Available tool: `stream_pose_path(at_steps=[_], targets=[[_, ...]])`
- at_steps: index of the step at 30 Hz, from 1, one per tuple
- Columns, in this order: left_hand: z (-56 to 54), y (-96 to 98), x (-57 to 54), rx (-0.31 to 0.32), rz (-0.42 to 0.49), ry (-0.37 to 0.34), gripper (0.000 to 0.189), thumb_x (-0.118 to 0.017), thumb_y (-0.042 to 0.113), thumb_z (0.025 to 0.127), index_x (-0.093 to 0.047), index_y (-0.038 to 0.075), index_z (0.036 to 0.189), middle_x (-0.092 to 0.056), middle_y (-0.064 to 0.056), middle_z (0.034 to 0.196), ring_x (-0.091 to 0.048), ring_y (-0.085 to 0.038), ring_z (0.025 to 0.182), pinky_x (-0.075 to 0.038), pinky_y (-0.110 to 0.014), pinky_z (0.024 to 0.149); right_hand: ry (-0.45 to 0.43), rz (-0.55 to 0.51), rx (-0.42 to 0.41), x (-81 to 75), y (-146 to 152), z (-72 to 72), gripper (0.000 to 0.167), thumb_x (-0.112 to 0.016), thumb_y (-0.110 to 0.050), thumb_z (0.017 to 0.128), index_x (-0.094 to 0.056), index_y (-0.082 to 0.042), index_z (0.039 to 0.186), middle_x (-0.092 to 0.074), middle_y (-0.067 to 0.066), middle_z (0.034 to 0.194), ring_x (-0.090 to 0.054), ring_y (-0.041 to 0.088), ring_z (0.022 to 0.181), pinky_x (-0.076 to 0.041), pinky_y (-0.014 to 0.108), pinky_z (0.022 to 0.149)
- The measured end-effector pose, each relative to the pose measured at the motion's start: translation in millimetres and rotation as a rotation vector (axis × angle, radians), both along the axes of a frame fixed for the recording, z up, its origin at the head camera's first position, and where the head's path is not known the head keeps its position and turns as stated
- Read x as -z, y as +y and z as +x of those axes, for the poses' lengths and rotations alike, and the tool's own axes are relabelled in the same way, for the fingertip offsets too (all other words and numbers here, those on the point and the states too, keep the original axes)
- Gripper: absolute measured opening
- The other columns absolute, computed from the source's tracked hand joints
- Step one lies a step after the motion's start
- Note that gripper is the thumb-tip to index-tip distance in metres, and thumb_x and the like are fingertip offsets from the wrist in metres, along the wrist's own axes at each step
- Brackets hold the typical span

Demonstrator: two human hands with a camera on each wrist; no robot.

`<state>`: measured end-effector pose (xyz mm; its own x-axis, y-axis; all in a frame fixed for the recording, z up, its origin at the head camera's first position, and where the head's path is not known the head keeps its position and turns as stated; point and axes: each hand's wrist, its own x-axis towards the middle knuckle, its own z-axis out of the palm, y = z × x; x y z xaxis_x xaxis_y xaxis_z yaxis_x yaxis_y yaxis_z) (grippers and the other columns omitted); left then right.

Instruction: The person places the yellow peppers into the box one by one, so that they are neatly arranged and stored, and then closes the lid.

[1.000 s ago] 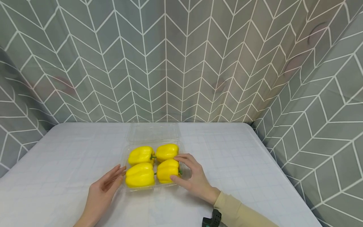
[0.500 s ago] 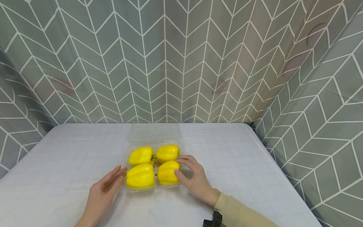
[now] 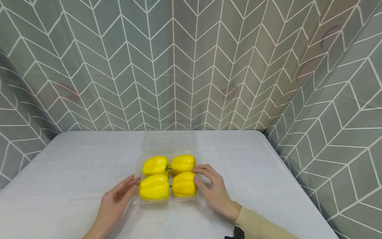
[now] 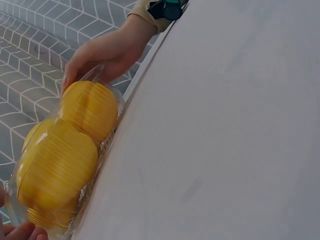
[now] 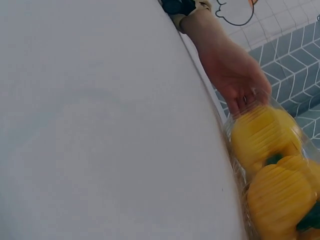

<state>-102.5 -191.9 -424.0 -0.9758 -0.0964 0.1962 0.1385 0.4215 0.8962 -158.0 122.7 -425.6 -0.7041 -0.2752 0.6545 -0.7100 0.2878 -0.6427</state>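
Several yellow bell peppers, such as the front left pepper and front right pepper, lie in a clear plastic clamshell container on the white table. Its transparent lid is folded back behind them. My left hand has its fingers loosely extended at the container's left side, beside the front left pepper. From the right, my right hand sets its thumb and fingers at the container's right rim, the thumb beside the front right pepper. Both hands also show against the container in the wrist views.
The table's white cloth reaches back to a gray curtain with a white chevron pattern. More of this curtain hangs along the right side. A black wrist device sits at the right cuff.
The container with its peppers has shifted right, along with both hands. My right thumb has drawn back from across the front right pepper to its right side.
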Motion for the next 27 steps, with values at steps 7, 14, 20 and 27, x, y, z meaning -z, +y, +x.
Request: stream_pose_path(at_steps=[7,14,20,27], targets=[[-12.5,7.3,1.1,-0.004,-0.014,-0.007,0.045,-0.06,0.036,0.101,-0.06,0.009,0.137,-0.07,-0.001,0.125,-0.062,0.007,0.106,-0.052,-0.007,0.088,-0.001,-0.037,0.14,-3.4,15,-10.9,0.023,-0.067,0.003,0.093,-0.071,-0.008,0.112,-0.068,0.005,0.112,-0.058,0.016,0.091,-0.045,0.027,0.058],[-50.3,12.0,0.4,-0.046,0.055,-0.037,0.036,-0.057,0.038,0.102,-0.066,0.01,0.125,-0.07,-0.005,0.123,-0.063,0.005,0.101,-0.051,-0.006,0.086,-0.28,-0.098,0.281,-3.0,19,-43.4,0.03,-0.068,-0.005,0.094,-0.066,-0.009,0.124,-0.062,0.003,0.126,-0.057,0.022,0.115,-0.052,0.036,0.094],[-89.6,15.4,-0.9,-0.015,0.305,-0.127,0.045,-0.062,0.033,0.1,-0.059,0.004,0.133,-0.064,-0.012,0.133,-0.065,0.004,0.099,-0.054,-0.012,0.09,-0.599,-0.318,0.194,0.9,17,-62.9,0.044,-0.062,-0.005,0.095,-0.054,-0.005,0.139,-0.055,0.014,0.142,-0.054,0.028,0.128,-0.051,0.031,0.102],[-118.0,17.4,1.4,0.075,0.595,-0.226,0.054,-0.064,0.021,0.1,-0.045,0.0,0.146,-0.056,-0.011,0.145,-0.065,0.0,0.109,-0.052,-0.021,0.1,-0.77,-0.566,0.088,1.6,18,-78.6,0.052,-0.055,-0.002,0.096,-0.041,0.003,0.146,-0.048,0.02,0.146,-0.048,0.032,0.135,-0.041,0.039,0.115]])
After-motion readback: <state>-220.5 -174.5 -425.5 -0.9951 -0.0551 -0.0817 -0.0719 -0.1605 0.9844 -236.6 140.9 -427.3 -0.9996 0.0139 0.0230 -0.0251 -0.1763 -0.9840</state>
